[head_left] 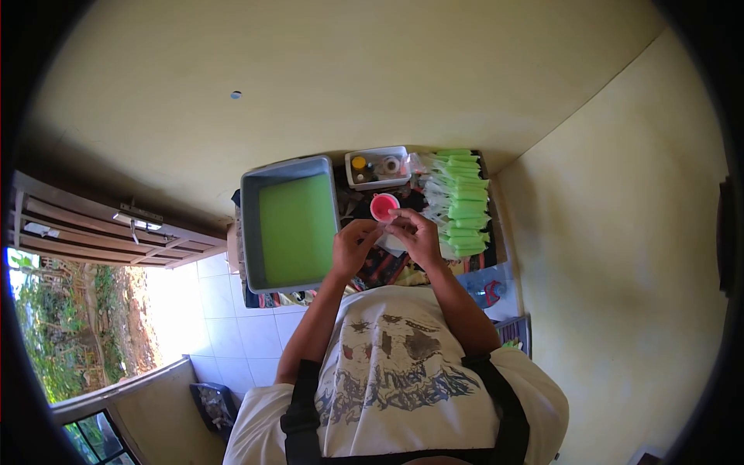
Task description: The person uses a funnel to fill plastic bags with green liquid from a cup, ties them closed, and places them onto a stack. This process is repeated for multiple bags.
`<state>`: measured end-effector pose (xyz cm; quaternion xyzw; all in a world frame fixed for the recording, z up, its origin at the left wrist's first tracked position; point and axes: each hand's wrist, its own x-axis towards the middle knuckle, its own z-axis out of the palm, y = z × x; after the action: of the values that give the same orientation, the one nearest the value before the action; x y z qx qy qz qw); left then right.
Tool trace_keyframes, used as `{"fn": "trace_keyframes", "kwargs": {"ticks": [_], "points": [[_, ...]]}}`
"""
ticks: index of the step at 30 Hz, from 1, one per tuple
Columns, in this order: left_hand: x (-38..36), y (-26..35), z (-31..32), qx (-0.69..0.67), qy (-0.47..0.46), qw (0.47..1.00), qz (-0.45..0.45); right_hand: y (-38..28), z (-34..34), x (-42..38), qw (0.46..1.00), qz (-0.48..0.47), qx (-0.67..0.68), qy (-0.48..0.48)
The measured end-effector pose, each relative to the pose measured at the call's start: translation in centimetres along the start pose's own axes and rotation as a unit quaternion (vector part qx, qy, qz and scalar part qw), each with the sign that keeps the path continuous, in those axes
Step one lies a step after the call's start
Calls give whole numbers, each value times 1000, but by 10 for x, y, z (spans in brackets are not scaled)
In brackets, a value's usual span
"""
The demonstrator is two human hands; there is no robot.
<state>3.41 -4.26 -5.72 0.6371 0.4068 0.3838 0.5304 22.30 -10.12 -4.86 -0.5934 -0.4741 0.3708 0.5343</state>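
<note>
A small round red funnel or cup with a pale rim (384, 207) is at the fingers of my right hand (415, 236), which is closed round its lower side. Beside it, my left hand (356, 244) is closed in a pinch near the fingertips of the right. What the left fingers hold is too small to make out. Left of my hands stands a grey tub (335, 203) with green liquid (294, 229) in it. On the right lie several filled green bags (467, 209) with clear upper ends.
Behind the red piece, a white tray (380, 186) holds a yellow-lidded jar (359, 163) and a roll of tape (390, 165). A patterned cloth (384, 267) covers the table. The wall is close behind, with an open doorway at the left.
</note>
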Motion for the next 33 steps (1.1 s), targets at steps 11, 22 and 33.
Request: {"fn": "trace_keyframes", "kwargs": {"ticks": [11,22,33], "points": [[-25,-4,-16,85,153,979,-107,107,18,35,910,-97,-402,-36],[-31,-15,-11,58,152,984,-73,126,19,40,933,-166,-315,51],[-16,15,-23,124,134,983,6,-47,-21,11,959,-235,-93,129]]}}
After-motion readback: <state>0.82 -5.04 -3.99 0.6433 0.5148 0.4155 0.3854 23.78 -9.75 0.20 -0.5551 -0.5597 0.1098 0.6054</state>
